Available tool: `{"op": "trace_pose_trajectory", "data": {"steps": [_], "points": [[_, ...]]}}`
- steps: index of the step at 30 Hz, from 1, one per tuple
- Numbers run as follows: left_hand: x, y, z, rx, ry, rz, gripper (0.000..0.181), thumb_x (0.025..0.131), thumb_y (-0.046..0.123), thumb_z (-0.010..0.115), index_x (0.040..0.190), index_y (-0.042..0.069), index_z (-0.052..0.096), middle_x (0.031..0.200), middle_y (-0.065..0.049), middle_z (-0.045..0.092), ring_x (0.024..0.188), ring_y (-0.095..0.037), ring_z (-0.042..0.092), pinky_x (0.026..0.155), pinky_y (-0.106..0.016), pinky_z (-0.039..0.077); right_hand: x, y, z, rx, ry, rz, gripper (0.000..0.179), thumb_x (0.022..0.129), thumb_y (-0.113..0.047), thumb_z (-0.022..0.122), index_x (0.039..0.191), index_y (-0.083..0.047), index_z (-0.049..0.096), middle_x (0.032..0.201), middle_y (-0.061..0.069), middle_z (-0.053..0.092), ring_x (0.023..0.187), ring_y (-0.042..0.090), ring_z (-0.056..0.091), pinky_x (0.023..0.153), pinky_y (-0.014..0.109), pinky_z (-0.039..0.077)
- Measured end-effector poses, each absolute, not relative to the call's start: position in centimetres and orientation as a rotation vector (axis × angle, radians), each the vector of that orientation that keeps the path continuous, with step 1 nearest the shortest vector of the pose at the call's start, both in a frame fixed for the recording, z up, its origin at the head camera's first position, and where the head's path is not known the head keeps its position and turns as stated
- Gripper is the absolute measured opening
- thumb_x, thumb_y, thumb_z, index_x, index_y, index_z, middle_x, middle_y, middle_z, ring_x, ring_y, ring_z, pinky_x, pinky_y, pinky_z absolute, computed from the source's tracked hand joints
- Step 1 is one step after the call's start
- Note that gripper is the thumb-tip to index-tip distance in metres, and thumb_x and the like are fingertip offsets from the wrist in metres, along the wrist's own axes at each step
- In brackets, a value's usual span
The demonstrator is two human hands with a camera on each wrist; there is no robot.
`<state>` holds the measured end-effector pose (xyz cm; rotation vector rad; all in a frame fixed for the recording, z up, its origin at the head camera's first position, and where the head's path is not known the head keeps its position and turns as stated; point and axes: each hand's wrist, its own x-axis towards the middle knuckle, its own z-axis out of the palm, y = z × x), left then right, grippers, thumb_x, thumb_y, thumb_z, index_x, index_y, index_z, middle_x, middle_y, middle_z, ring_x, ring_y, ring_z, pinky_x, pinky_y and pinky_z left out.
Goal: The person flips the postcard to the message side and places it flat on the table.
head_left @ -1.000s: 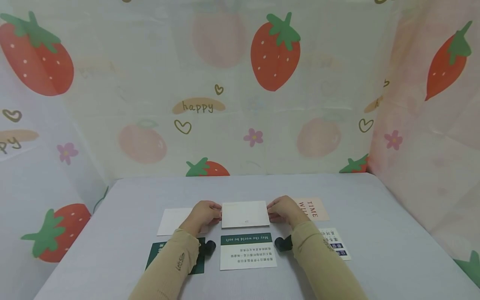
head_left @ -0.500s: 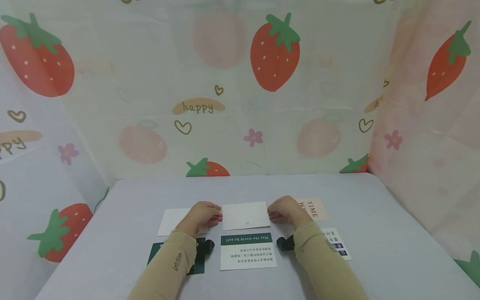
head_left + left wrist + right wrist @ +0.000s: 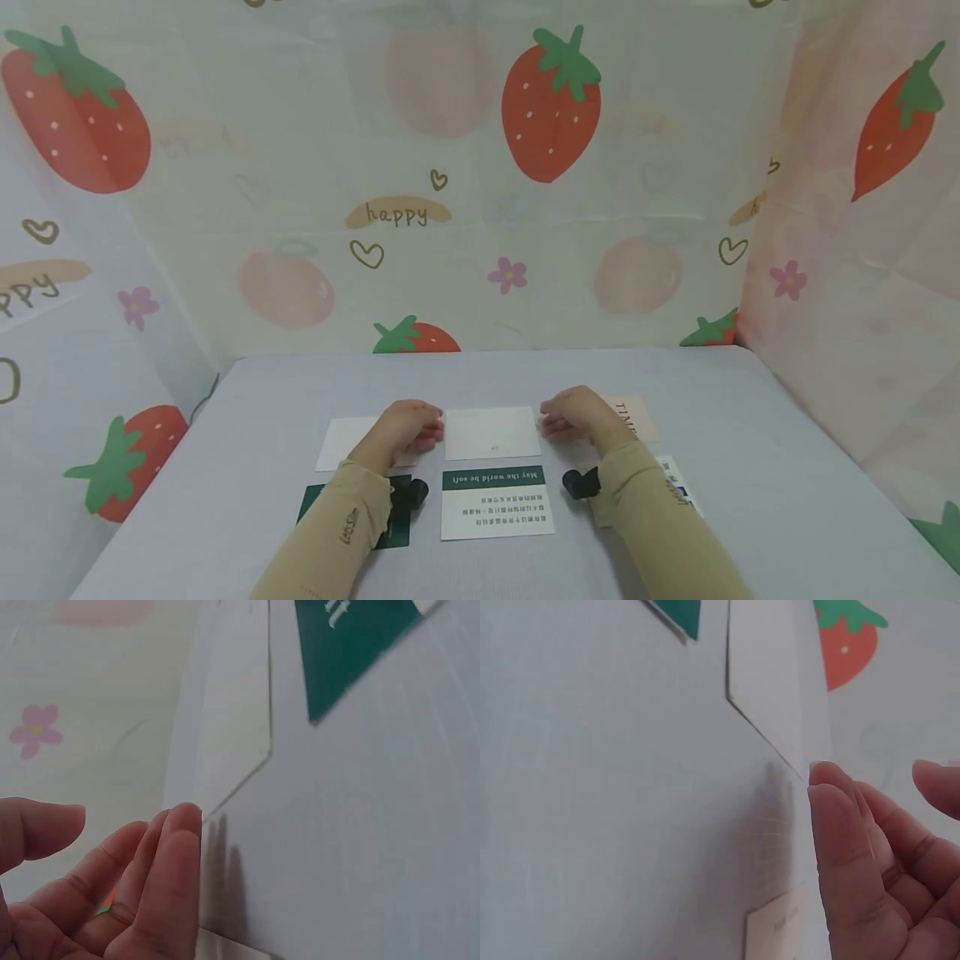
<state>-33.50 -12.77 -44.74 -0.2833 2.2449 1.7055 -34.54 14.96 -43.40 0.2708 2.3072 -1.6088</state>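
In 2 rows on the tabletop [image 3: 285,387], a white card [image 3: 347,437] lies behind a dark green card [image 3: 398,529], which the left sleeve [image 3: 330,533] partly hides. The left hand [image 3: 405,431], empty, has its fingers close together and thumb apart, just beside the middle card [image 3: 492,433], which lies flat behind a green-and-white card [image 3: 497,507]. At its other edge is the right hand [image 3: 579,415], likewise empty, fingers together and thumb apart. Rightmost, a pink card [image 3: 642,421] reading "TIME" lies behind a printed card [image 3: 676,472].
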Motion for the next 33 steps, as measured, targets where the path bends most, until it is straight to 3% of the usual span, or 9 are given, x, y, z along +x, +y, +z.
{"op": "trace_pose_trajectory", "data": {"steps": [10, 33], "points": [[-33.7, -11.9, -43.6, -0.15, 2.299, 1.741, 0.03, 0.093, 0.02, 0.051, 0.113, 0.001, 0.06, 0.101, -0.013, 0.063, 0.084, -0.018, 0.063, 0.075, -0.028, 0.053, -34.3, 16.4, -42.0, 0.159, 2.359, -1.559, 0.033, 0.091, -0.02, 0.055, 0.112, 0.006, 0.057, 0.099, 0.019, 0.064, 0.084, 0.025, 0.064, 0.073, 0.033, 0.054], [-32.8, -6.3, -43.2, 0.03, 2.146, 1.832, 0.032, 0.09, 0.019, 0.055, 0.116, 0.0, 0.057, 0.103, -0.015, 0.063, 0.087, -0.021, 0.064, 0.076, -0.029, 0.053, -33.8, 21.9, -41.0, 0.161, 2.449, -1.478, 0.041, 0.095, -0.025, 0.047, 0.118, 0.008, 0.052, 0.109, 0.022, 0.06, 0.095, 0.029, 0.061, 0.083, 0.038, 0.051]]}}
